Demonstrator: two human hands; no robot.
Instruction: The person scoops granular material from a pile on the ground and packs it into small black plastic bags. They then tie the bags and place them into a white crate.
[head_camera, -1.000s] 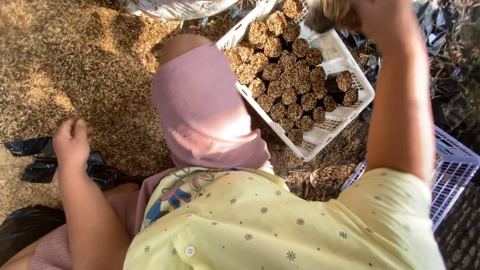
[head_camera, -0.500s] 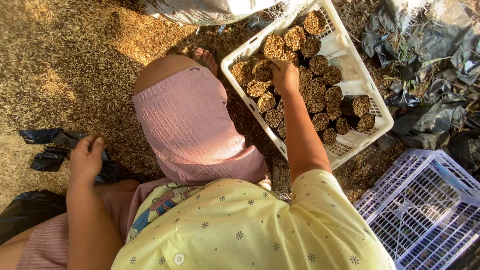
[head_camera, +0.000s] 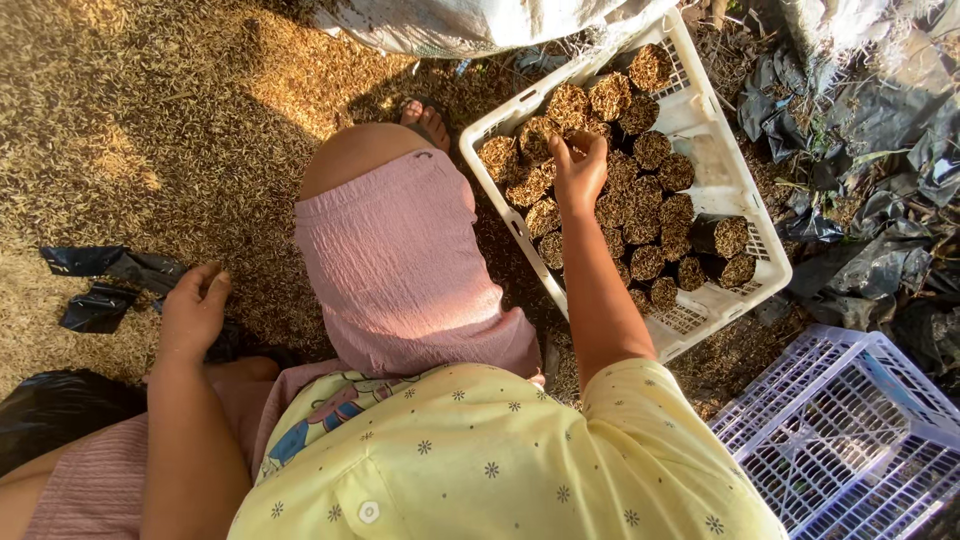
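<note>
A white plastic crate (head_camera: 742, 215) on the ground holds several small black bags filled with husk (head_camera: 650, 150). My right hand (head_camera: 578, 172) reaches into the crate and rests on a filled bag (head_camera: 563, 110) near its far left side, fingers curled around it. My left hand (head_camera: 193, 312) hovers low at my left with fingers loosely apart, just above empty black plastic bags (head_camera: 110, 285) lying on the husk-covered ground. My knee in pink cloth (head_camera: 395, 260) sits between the two hands.
A blue-white lattice crate (head_camera: 850, 440) stands empty at the lower right. Crumpled black plastic sheets (head_camera: 880, 250) lie right of the white crate. A white woven sack (head_camera: 470, 22) lies at the top. Rice husk (head_camera: 140, 120) covers the ground at left.
My right hand came down from above into the white crate and now sits on a filled bag. My left hand stayed near the empty black bags.
</note>
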